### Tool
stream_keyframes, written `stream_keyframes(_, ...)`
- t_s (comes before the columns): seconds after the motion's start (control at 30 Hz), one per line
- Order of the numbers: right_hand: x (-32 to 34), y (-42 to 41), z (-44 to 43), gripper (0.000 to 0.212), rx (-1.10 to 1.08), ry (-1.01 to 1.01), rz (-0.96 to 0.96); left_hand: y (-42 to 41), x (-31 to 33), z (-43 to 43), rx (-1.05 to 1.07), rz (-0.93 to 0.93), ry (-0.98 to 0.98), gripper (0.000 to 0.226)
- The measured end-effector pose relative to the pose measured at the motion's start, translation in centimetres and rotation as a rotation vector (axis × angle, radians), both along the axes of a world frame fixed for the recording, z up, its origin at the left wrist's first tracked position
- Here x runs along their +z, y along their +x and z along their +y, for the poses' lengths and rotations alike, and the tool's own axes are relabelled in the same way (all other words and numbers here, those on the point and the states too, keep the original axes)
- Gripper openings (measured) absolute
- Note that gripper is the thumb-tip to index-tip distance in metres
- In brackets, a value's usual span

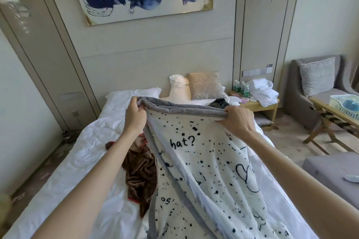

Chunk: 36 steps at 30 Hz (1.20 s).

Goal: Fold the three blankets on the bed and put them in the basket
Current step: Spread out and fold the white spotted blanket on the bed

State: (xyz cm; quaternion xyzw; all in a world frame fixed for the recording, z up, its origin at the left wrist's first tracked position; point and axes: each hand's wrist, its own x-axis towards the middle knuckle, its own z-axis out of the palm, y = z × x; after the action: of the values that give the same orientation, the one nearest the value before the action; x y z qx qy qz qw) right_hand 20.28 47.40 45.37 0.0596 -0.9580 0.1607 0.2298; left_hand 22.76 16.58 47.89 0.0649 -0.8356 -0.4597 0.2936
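A white blanket (204,170) with black spots, writing and a grey border hangs in front of me above the bed (77,151). My left hand (135,115) grips its top edge at the left corner. My right hand (240,120) grips the same edge further right, so the edge is stretched between the two hands. A brown blanket (140,178) with a red trim lies crumpled on the white sheet, partly hidden behind the spotted blanket. A light blue basket (343,105) stands on a wooden table at the far right.
Pillows (206,86) lean against the headboard, with a dark object (218,102) beside them. A nightstand (254,103) holds bottles and a white robe. A grey sofa (318,87), the folding wooden table (330,120) and a grey ottoman (330,174) fill the right side.
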Motion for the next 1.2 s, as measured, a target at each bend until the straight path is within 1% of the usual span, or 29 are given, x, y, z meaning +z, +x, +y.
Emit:
stream_keyframes(0.07,4.2,0.4,-0.5,0.014,-0.043,-0.054,0.19,-0.6,4.2,0.1,0.026,0.107,0.013,0.018)
stream_keyframes(0.13,8.3,1.1,-1.2,0.011,-0.051,-0.111,0.363,-1.0,8.5,0.2,0.054,0.206,0.031,0.02)
stream_keyframes(0.23,13.0,2.4,-1.7,0.011,-0.019,-0.173,0.567,-0.7,13.8,0.5,0.069,0.352,0.1,0.023)
stream_keyframes(0.27,13.9,2.8,-1.6,0.015,0.021,-0.182,0.604,-0.5,14.8,0.5,0.07,0.405,0.12,0.022)
stream_keyframes(0.3,14.4,3.1,-1.4,0.022,0.086,-0.188,0.602,-0.2,15.1,0.6,0.076,0.446,0.129,0.02)
stream_keyframes(0.33,14.3,3.4,-1.2,0.03,0.17,-0.195,0.548,0.2,14.9,0.6,0.086,0.459,0.13,0.017)
stream_keyframes(0.37,13.7,3.6,-0.8,0.038,0.258,-0.209,0.445,0.5,14.1,0.6,0.096,0.443,0.127,0.016)
stream_keyframes(0.4,12.5,3.7,-0.4,0.042,0.342,-0.228,0.298,0.7,12.6,0.4,0.106,0.401,0.122,0.016)
stream_keyframes(0.47,8.6,3.6,0.4,0.04,0.474,-0.233,-0.028,1.1,8.3,0.1,0.109,0.276,0.118,0.021)
stream_keyframes(0.53,3.7,3.6,1.0,0.047,0.548,-0.218,-0.326,1.8,3.1,0.0,0.077,0.138,0.109,0.025)
stream_keyframes(0.6,-1.2,4.1,1.6,0.043,0.561,-0.16,-0.537,2.9,-2.1,0.1,0.066,0.016,0.07,0.023)
stream_keyframes(0.67,-5.4,4.7,2.2,0.038,0.532,-0.097,-0.688,4.1,-6.6,0.2,0.083,-0.089,0.011,0.019)
stream_keyframes(0.77,-10.3,5.9,2.9,0.035,0.484,-0.061,-0.882,5.8,-10.8,0.5,0.051,-0.17,-0.035,0.014)
stream_keyframes(0.87,-13.9,7.3,2.8,0.03,0.447,-0.028,-0.978,7.3,-12.5,0.9,0.007,-0.173,-0.054,0.016)
stream_keyframes(0.9,-15.0,7.7,2.8,0.033,0.431,-0.024,-0.988,7.7,-12.9,1.0,0.006,-0.172,-0.055,0.017)
stream_keyframes(0.93,-16.1,8.1,2.8,0.036,0.407,-0.011,-0.979,8.1,-13.2,1.0,0.009,-0.173,-0.051,0.016)
stream_keyframes(0.97,-17.0,8.4,2.8,0.035,0.383,0.003,-0.951,8.6,-13.5,0.9,0.018,-0.18,-0.043,0.016)
stream_keyframes(1.0,-17.7,8.7,2.9,0.03,0.364,-0.001,-0.904,9.0,-13.8,0.8,0.03,-0.192,-0.031,0.017)
stream_keyframes(1.07,-18.6,8.8,3.0,0.016,0.343,-0.07,-0.843,9.8,-14.3,0.3,0.053,-0.221,0.006,0.019)
stream_keyframes(1.1,-18.6,8.9,3.0,0.013,0.348,-0.116,-0.841,10.1,-14.6,0.1,0.063,-0.243,0.029,0.02)
stream_keyframes(1.2,-18.0,8.7,2.7,0.012,0.389,-0.208,-0.802,10.7,-15.1,-0.3,0.063,-0.337,0.077,0.019)
